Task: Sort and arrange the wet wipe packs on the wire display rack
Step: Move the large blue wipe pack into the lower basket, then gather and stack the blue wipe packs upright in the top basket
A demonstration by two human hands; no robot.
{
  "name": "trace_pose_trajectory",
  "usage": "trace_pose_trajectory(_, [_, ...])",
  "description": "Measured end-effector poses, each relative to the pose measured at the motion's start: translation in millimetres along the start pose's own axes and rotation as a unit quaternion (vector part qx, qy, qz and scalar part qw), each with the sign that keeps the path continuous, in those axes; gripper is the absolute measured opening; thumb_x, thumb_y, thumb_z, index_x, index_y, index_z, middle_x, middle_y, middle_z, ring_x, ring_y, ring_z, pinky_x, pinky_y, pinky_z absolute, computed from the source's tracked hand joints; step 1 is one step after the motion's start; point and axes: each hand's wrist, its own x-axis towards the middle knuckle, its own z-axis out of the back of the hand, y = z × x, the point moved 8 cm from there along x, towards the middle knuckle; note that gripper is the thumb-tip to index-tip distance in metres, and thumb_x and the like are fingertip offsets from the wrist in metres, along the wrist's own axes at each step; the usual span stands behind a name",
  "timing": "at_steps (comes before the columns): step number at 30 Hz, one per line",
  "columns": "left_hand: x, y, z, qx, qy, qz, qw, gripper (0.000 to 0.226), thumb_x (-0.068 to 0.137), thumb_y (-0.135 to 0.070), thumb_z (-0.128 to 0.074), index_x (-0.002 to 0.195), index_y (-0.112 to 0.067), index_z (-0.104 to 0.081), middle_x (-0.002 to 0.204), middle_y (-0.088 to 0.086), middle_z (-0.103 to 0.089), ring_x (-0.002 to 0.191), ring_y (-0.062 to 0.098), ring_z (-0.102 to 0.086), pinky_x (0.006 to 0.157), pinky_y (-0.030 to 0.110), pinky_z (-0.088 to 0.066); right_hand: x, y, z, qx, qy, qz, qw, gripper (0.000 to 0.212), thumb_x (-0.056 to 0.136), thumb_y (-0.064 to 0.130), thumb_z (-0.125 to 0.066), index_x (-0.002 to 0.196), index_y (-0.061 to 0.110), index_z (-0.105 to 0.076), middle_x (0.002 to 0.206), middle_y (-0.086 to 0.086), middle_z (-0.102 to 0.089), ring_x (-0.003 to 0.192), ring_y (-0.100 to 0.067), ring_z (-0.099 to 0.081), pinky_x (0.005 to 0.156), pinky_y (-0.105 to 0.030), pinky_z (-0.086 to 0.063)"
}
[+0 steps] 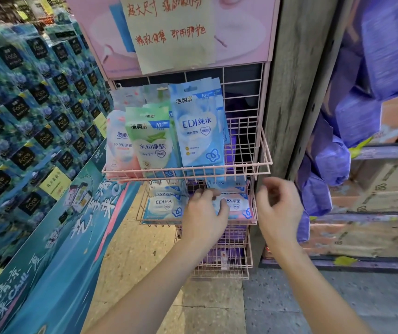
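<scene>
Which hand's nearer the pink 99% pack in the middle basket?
Left. The left hand curls over the left end of the pink 99% pack; the right hand hovers outside the right side of the middle basket, off the pack.

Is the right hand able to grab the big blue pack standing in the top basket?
Probably yes. The right hand is empty just below the top basket, and the blue pack sticks up above the rim, uncovered.

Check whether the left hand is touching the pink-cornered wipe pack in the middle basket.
Touching. Head view: the left hand grips the pink-cornered wipe pack, thumb pressed on its front face.
</scene>
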Motion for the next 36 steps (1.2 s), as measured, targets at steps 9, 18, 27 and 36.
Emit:
trace_pose_trajectory(9, [-2,-72,133,-0.059,-0.226,-0.121,0.965,0.033,0.089,-0.011,-0.063,0.121,-0.01,-0.057,0.113,0.002,-0.057,0.098,0.016,-0.058,0.084,0.02,-0.042,67,136,-25,0.098,0.177,0.017,0.979,0.062,0.08,0.025,-0.079,0.134,0.016,-0.049,0.121,0.004,-0.06,0.108,-0.01,-0.061,0.094,-0.028,-0.05])
trace_pose_trajectory(18, [16,-65,132,-0.03,-0.152,-0.092,0.984,0.046,0.092,-0.009,-0.06,0.137,-0.01,-0.052,0.129,0.006,-0.057,0.12,0.023,-0.058,0.101,0.036,-0.049,102,109,-118,0.057,0.428,-0.13,0.893,0.094,0.061,0.038,-0.095,0.134,0.021,-0.038,0.119,0.008,-0.067,0.098,-0.008,-0.071,0.08,-0.029,-0.061])
trace_pose_trajectory(27, [14,-66,134,-0.016,-0.145,-0.18,0.973,0.039,0.084,-0.008,-0.054,0.122,-0.011,-0.061,0.114,0.002,-0.059,0.103,0.021,-0.062,0.09,0.032,-0.053,102,98,-116,-0.083,0.457,-0.094,0.881,0.117,0.034,0.062,-0.096,0.13,0.025,-0.039,0.13,0.006,-0.057,0.115,-0.008,-0.061,0.098,-0.035,-0.053])
trace_pose_trajectory(36, [27,-53,135,-0.066,-0.127,-0.221,0.965,0.029,0.081,0.003,-0.063,0.108,-0.01,-0.062,0.106,0.0,-0.058,0.097,0.017,-0.059,0.088,0.025,-0.046,89,92,-127,-0.072,0.5,-0.104,0.857,0.125,0.042,0.044,-0.1,0.14,0.033,-0.022,0.133,0.012,-0.057,0.118,-0.005,-0.061,0.102,-0.035,-0.052])
